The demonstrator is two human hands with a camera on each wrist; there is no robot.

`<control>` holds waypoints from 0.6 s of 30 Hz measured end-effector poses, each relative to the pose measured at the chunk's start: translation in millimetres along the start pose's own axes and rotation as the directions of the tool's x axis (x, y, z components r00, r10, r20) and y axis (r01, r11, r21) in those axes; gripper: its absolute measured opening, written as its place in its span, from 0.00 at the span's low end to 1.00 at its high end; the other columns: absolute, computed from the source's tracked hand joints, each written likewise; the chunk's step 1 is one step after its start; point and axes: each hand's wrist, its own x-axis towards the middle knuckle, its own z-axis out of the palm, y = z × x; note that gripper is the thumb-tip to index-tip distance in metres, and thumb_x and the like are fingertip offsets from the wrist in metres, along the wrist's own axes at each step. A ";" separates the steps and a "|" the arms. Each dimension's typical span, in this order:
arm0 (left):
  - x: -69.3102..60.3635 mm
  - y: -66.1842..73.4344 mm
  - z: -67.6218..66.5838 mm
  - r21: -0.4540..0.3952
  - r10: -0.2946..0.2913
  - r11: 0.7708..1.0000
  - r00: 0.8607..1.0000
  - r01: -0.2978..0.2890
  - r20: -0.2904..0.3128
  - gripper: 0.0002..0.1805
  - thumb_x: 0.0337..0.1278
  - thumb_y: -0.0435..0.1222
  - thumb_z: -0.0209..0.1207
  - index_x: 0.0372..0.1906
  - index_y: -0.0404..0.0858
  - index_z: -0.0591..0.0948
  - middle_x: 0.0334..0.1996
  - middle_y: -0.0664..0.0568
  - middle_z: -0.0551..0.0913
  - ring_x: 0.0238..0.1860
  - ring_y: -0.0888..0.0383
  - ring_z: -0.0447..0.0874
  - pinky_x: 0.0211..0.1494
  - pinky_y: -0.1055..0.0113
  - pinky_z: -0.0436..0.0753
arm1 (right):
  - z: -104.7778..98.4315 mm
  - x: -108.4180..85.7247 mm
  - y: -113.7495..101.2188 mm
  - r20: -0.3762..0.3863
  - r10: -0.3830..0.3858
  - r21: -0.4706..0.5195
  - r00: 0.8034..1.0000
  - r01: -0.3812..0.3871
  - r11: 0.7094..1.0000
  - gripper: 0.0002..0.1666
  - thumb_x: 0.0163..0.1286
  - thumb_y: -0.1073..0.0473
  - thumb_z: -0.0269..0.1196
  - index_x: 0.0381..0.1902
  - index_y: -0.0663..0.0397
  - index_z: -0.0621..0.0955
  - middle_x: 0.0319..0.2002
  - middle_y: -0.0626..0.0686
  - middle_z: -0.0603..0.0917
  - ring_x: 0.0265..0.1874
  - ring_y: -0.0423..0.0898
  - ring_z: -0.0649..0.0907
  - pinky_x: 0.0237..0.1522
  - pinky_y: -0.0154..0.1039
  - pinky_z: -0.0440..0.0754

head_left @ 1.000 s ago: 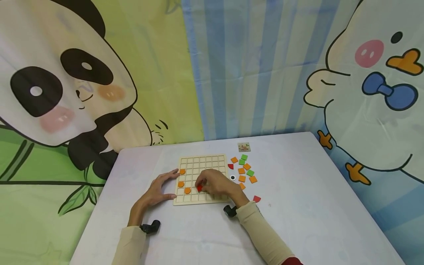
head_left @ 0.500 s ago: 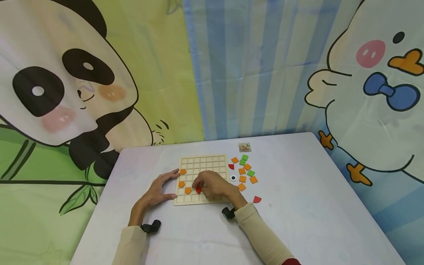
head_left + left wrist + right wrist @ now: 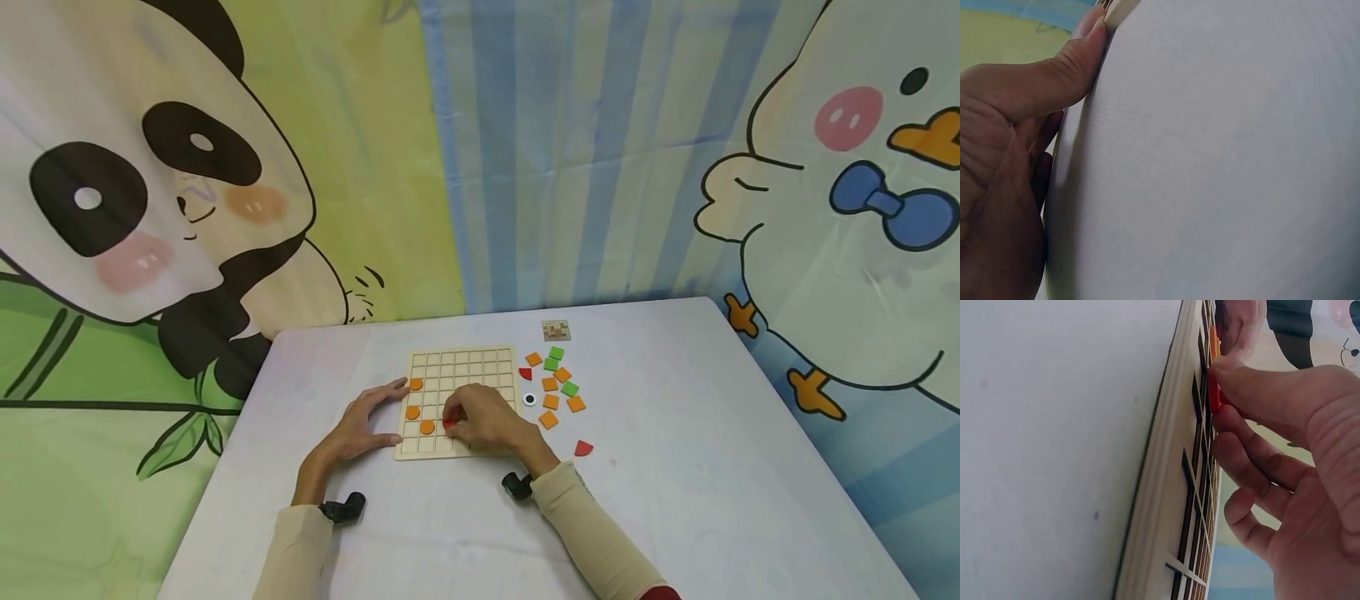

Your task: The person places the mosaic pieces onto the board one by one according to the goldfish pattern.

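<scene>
A wooden grid board lies on the table, with orange pieces in cells on its left side. My left hand rests at the board's left edge, its thumb and fingers spread and touching the rim; the left wrist view shows the thumb against it. Over the lower middle of the board, my right hand pinches a red piece. The right wrist view shows this red piece between thumb and fingers, at the grid surface beside an orange piece.
Right of the board lie several orange squares, green squares, a round white piece with a dark centre and red quarter-shaped pieces. A small patterned card lies behind them. A printed curtain stands behind the table.
The right hand has shifted slightly over the same cells with the red piece, which is now more covered by the fingers. The left hand stays at the board's edge.
</scene>
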 end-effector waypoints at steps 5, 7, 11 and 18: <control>1.3 -4.0 0.1 -0.020 -0.007 1.000 1.000 0.007 0.007 0.48 0.50 0.43 0.83 0.78 0.40 0.76 0.85 0.42 0.66 0.82 0.33 0.64 0.79 0.26 0.60 | 3.2 1.6 -1.4 0.007 0.005 0.059 1.000 -0.006 0.998 0.06 0.71 0.59 0.76 0.45 0.45 0.93 0.43 0.42 0.93 0.44 0.38 0.87 0.52 0.37 0.85; 1.9 -5.0 -0.4 -0.025 -0.008 1.000 1.000 0.008 0.010 0.48 0.49 0.43 0.83 0.78 0.40 0.76 0.86 0.42 0.66 0.82 0.33 0.64 0.79 0.26 0.60 | 4.0 2.5 -1.4 0.000 0.001 0.060 1.000 -0.001 0.998 0.06 0.71 0.58 0.76 0.45 0.45 0.94 0.43 0.42 0.94 0.45 0.37 0.87 0.52 0.37 0.86; 2.8 -2.2 -2.1 -0.023 -0.006 1.000 1.000 0.006 0.017 0.48 0.51 0.42 0.83 0.78 0.38 0.76 0.85 0.40 0.66 0.82 0.31 0.64 0.79 0.24 0.59 | 4.5 3.0 -2.5 -0.028 -0.003 0.035 1.000 0.004 0.999 0.06 0.70 0.58 0.77 0.44 0.46 0.95 0.43 0.42 0.94 0.45 0.38 0.86 0.50 0.36 0.85; 1.6 -1.2 -0.7 -0.015 -0.008 1.000 1.000 0.008 0.014 0.47 0.51 0.41 0.83 0.77 0.38 0.76 0.85 0.40 0.67 0.82 0.32 0.65 0.79 0.25 0.61 | 8.5 4.3 -0.1 -0.054 0.003 0.028 0.999 -0.001 1.000 0.07 0.68 0.58 0.78 0.43 0.47 0.95 0.41 0.43 0.94 0.42 0.37 0.85 0.47 0.35 0.84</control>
